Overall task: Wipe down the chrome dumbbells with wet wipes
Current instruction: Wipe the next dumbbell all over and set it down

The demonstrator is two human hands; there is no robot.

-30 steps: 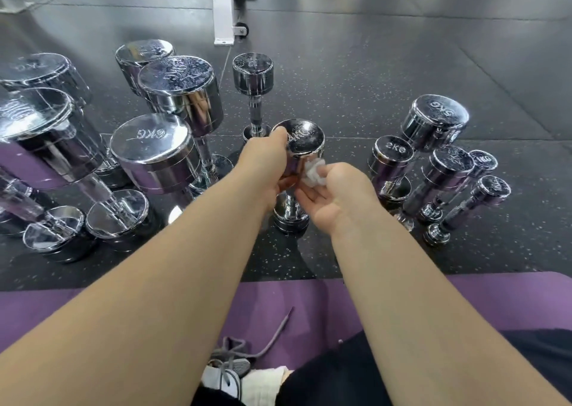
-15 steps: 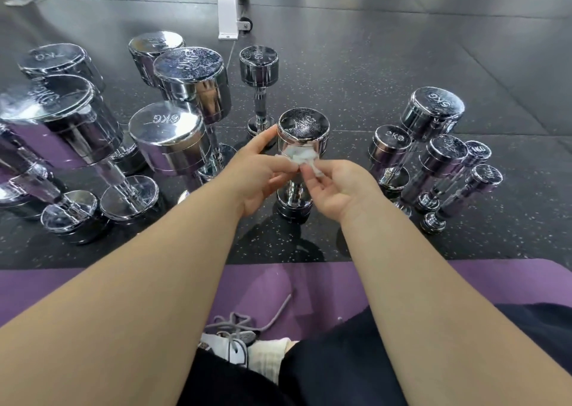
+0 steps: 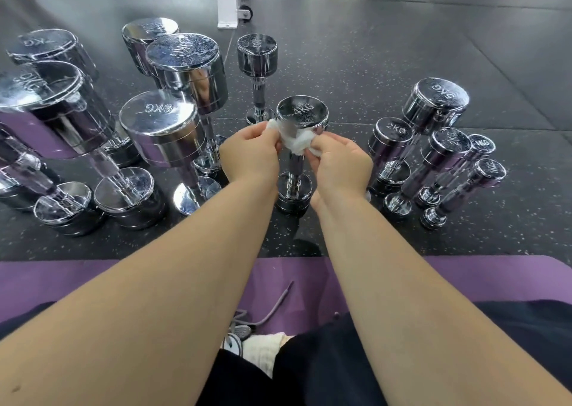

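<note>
The fingers of my left hand (image 3: 250, 156) and my right hand (image 3: 340, 165) pinch the two ends of a bunched white wipe (image 3: 297, 142), holding it against the near side of the top head of the 4KG dumbbell (image 3: 301, 113). That dumbbell stands upright on the dark floor (image 3: 371, 49), just past my purple mat (image 3: 309, 278). Bigger dumbbells (image 3: 161, 123) stand to its left and smaller dumbbells (image 3: 393, 133) to its right.

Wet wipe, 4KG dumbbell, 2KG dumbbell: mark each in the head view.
wet wipe (image 3: 297, 144), head view, on its bunched white middle.
4KG dumbbell (image 3: 301, 112), head view, on the flat top face near the stamp.
2KG dumbbell (image 3: 393, 130), head view, on the stamped top face.
</note>
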